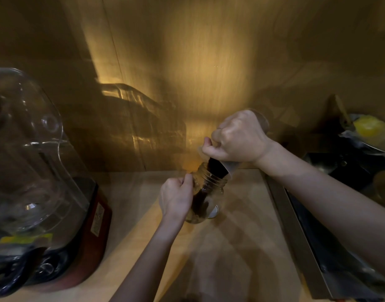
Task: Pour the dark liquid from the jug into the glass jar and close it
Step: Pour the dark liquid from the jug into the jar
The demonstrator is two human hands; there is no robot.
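A clear glass jar (211, 192) stands tilted on the wooden counter (241, 247), its mouth open. My left hand (176, 198) grips the jar's left side. My right hand (239, 138) holds a translucent jug (229, 166) tipped steeply down over the jar's mouth. Dark liquid (205, 188) runs from the jug's rim into the jar and pools in its lower part. Most of the jug is hidden behind my right hand. No lid shows on the jar.
A blender with a clear cover and red base (39, 192) fills the left side of the counter. A metal-edged recess (317, 247) with dark items lies to the right. A bowl with something yellow (370, 129) sits at the far right. A wooden wall (209, 73) stands behind.
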